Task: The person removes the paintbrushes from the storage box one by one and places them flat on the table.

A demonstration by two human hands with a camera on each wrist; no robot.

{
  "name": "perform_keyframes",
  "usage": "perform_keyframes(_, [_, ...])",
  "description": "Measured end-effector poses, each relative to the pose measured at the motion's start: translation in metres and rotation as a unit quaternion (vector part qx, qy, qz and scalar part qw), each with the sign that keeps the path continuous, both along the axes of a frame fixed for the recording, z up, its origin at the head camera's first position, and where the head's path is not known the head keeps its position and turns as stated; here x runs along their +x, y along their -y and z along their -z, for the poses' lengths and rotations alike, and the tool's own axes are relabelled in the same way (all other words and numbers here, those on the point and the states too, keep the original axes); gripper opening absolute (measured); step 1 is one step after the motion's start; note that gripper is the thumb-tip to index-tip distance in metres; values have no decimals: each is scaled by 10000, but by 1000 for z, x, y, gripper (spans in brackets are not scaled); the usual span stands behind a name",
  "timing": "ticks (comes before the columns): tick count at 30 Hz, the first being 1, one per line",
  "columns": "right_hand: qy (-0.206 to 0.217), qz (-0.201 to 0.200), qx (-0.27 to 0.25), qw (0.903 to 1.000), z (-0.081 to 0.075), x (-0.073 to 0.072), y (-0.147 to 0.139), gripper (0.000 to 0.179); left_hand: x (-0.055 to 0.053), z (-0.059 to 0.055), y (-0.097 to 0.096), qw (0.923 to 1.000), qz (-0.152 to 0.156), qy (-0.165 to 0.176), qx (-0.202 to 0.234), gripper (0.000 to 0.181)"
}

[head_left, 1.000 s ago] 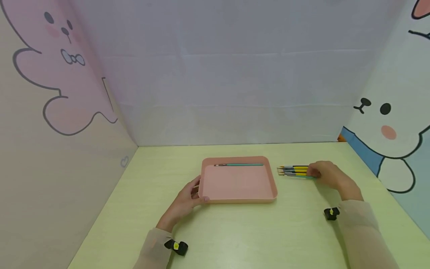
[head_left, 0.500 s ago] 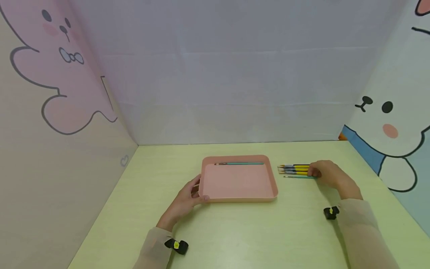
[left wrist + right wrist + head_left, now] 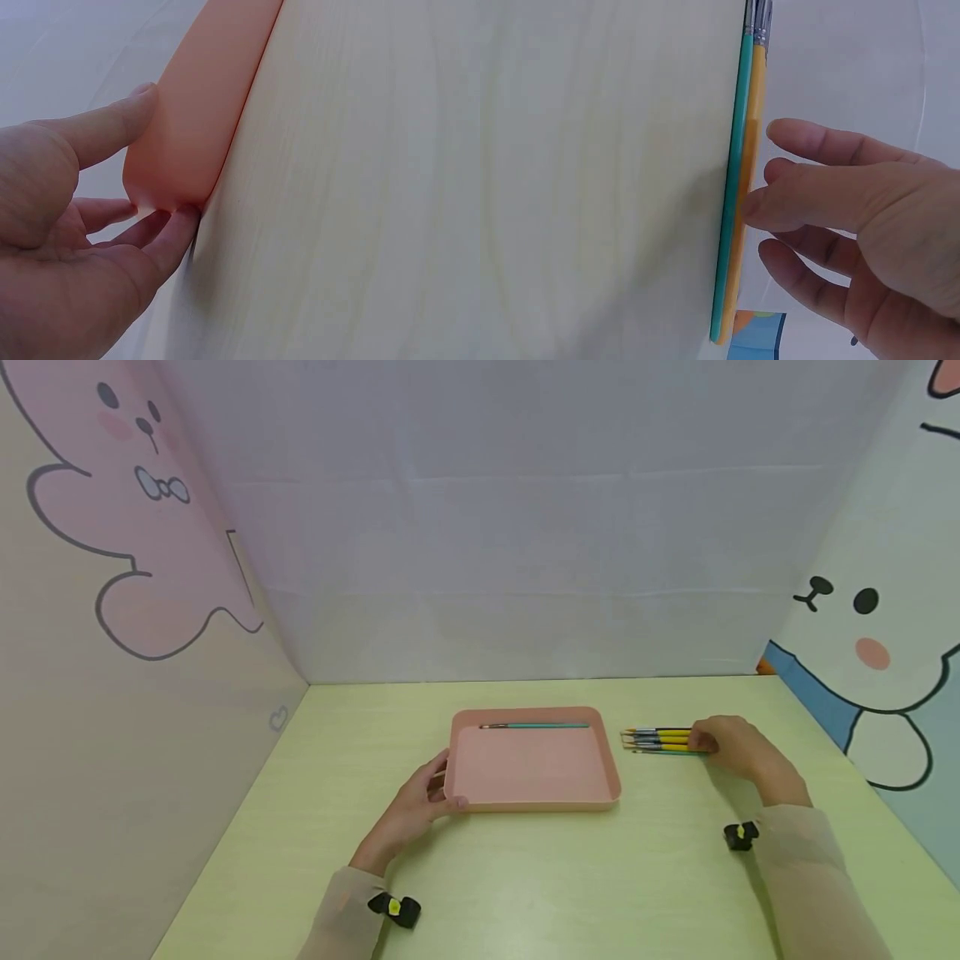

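Observation:
A pink rectangular tray [image 3: 534, 768] lies on the table with a teal paintbrush [image 3: 551, 725] along its far side. My left hand [image 3: 408, 797] grips the tray's near left corner. In the left wrist view the thumb is on the rim and the fingers [image 3: 172, 232] are at the corner's lower side. Right of the tray lies a row of paintbrushes [image 3: 667, 739], several with yellow handles, a teal one [image 3: 731, 195] nearest. My right hand [image 3: 738, 752] is over their handle ends, its thumb touching a yellow handle [image 3: 751, 135]. Its fingertips' contact behind the brushes is hidden.
The pale wooden table [image 3: 517, 885] meets a plain back wall [image 3: 517, 568] just behind the tray. Side walls with cartoon drawings bound the left and right. Each wrist bears a small black camera [image 3: 741, 837].
The near teal brush first came apart from the row beside my right hand, then shifted back close against it. My left hand and the tray have stayed in place.

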State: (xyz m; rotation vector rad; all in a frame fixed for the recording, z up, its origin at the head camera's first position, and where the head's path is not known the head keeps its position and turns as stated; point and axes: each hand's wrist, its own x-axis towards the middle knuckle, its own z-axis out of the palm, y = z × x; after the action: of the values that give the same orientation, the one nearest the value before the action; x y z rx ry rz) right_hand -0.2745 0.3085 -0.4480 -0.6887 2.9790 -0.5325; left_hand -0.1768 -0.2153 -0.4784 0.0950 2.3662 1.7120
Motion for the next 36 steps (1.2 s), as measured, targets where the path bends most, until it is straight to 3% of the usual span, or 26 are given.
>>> perform_keyframes(8, [25,-38,41,10000,-11,3,8,32,1,0,1,10000,0,-55,-21,91])
perform_keyframes(20, [-128,-356,-345,9987,-29,12,32,37,2,-1,-1,10000,-18,5,71,90])
perform_keyframes(27, [-129,-444,-493,9977,-31,16,41,39,0,-1,-2,9999,44,-8,91,89])
perform_keyframes(36, [-87,-825,-613,9947,-44,6,75,39,1,-2,-1,10000,-29,3,52,89])
